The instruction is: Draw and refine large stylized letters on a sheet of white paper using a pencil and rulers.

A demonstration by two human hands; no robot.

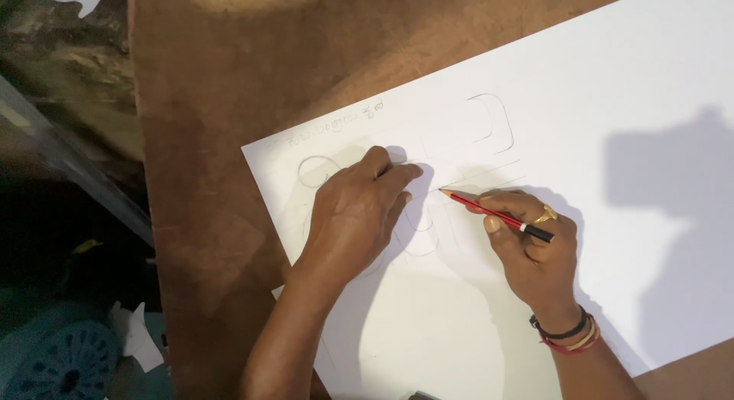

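Brown and worn, the tabletop (214, 102) carries a big white sheet (612, 87) that fills the scene from 12 round to 5 o'clock; thin and floppy, I'd judge, light enough to skate about unless something pins it. Faint pencil outlines (493, 121) of rounded shapes sit near the middle. Flat on the sheet at about 9 o'clock from centre lies the left hand (355, 217), fingers together and pressing down, holding nothing. At 4 o'clock the right hand (535, 247), ringed and with bangles at the wrist, has its grip pinched on a red pencil (493, 213): slim, stiff and light, best held low on the shaft, with its fragile tip touching the paper.
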